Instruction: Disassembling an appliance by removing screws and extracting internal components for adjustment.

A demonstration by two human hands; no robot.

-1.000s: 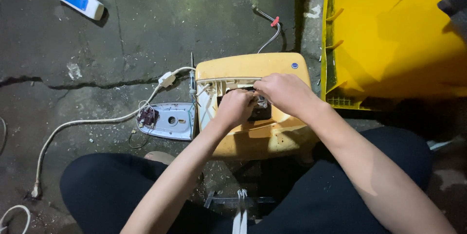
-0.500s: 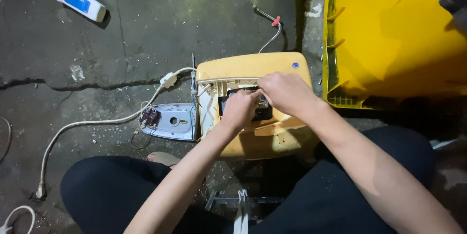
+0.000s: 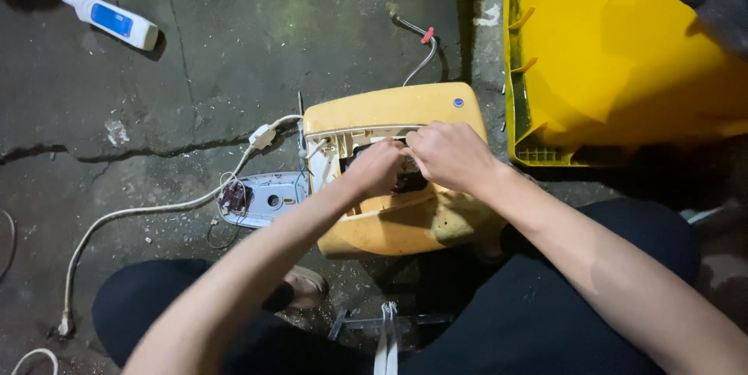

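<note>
Where hands meet, yellow casing lies open.

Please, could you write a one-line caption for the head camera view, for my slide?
Both hands, left and right, work inside an opened yellow plastic appliance housing on a cracked concrete floor.
</note>
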